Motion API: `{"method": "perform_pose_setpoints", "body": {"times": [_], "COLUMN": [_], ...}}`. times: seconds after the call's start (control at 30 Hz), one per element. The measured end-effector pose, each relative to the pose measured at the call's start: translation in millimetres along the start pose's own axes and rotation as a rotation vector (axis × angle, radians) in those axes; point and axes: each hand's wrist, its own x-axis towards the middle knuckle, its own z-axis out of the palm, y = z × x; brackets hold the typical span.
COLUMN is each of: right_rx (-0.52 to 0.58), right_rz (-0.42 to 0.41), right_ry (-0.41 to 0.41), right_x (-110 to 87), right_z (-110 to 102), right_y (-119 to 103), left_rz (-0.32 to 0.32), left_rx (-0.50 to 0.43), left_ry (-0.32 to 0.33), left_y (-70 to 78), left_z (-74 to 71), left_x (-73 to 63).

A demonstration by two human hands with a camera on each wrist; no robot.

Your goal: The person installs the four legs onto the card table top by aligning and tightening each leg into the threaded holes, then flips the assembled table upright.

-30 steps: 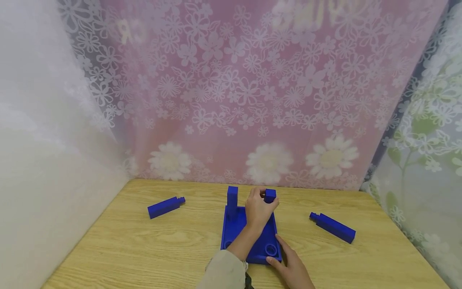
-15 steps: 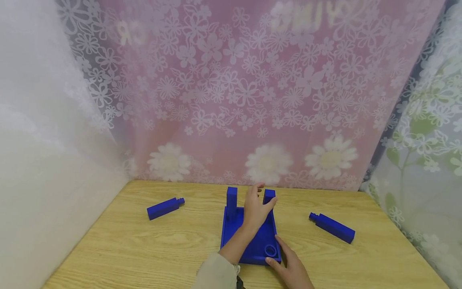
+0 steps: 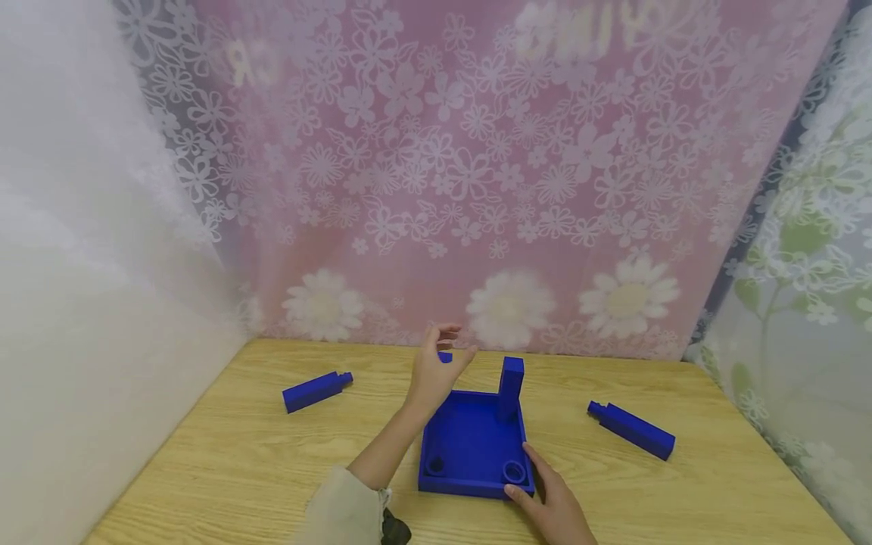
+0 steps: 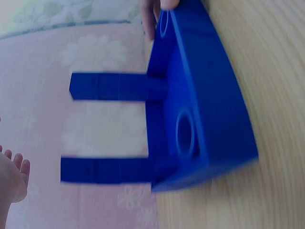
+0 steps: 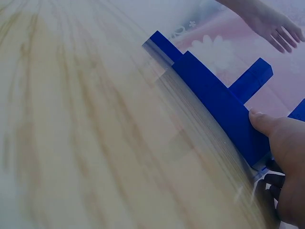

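A shallow blue square tray-like base (image 3: 470, 446) lies on the table with ring sockets in its two near corners. One square blue post (image 3: 511, 386) stands upright at the far right corner. At the far left corner another post (image 4: 109, 87) stands, mostly hidden by my left hand in the head view. My left hand (image 3: 432, 375) hovers over that corner, fingers spread and loosely bent, holding nothing; the right wrist view shows this left hand (image 5: 276, 31) raised above the base. My right hand (image 3: 552, 499) grips the near right corner, thumb on the front wall and fingers along the side.
On the wooden table (image 3: 327, 462), a loose blue post (image 3: 316, 391) with a narrow peg end lies to the left. A similar post (image 3: 633, 430) lies to the right. A pink flowered curtain (image 3: 409, 189) hangs at the table's far edge.
My left hand has let go of the far right post and moved left, over the far left post. The right hand keeps its grip on the base's corner.
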Motion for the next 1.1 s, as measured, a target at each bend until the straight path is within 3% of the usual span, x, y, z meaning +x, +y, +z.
{"method": "perform_pose_setpoints", "body": {"times": [0.17, 0.37, 0.47, 0.77, 0.97, 1.1], "right_rx": [-0.021, -0.004, -0.001, 0.015, 0.020, 0.018], "right_rz": [0.003, 0.008, 0.003, 0.008, -0.001, 0.001], "right_ry": [-0.009, -0.009, -0.005, -0.001, 0.003, 0.000], "right_x": [2.0, 1.1, 1.1, -1.8, 0.5, 0.7], "right_z": [1, 1, 1, -1, 1, 2], "right_y": [1, 2, 2, -2, 1, 3], "left_rz": [-0.044, -0.078, -0.108, -0.311, -0.416, -0.451], "left_rx": [0.033, 0.092, 0.115, 0.237, 0.328, 0.371], "left_ry": [0.066, 0.128, 0.116, 0.107, 0.052, -0.001], "left_y": [-7.9, -31.8, -45.6, -95.7, -124.3, -135.3], "left_z": [-41.2, -87.0, -110.8, -176.0, -206.3, -217.5], "left_x": [5.3, 5.6, 3.4, -11.6, -28.0, -40.0]}}
